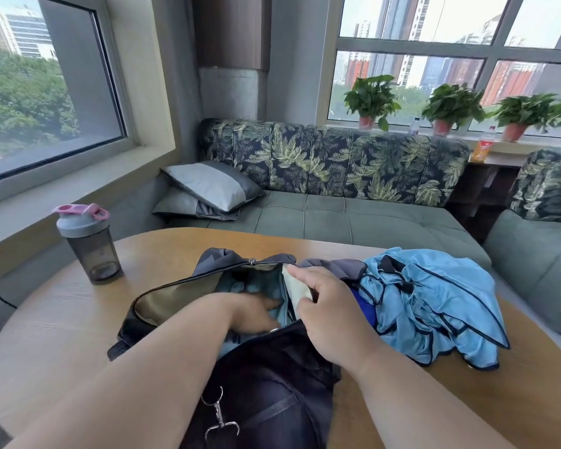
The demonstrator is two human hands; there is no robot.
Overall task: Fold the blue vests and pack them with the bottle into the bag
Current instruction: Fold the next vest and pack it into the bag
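Packing step: left hand [256, 314] flat inside duffel bag [272, 367] on light-blue cloth, right hand [324, 312] pinching open its lining; next, likely fold vest heap [434, 306] at surface's right edge; shaker bottle [88, 243] stands far-left.

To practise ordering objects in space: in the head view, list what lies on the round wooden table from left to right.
Grey shaker bottle with pink lid → open dark zip bag, with the left hand reaching inside it → right hand gripping the bag's opening → crumpled light blue vests.
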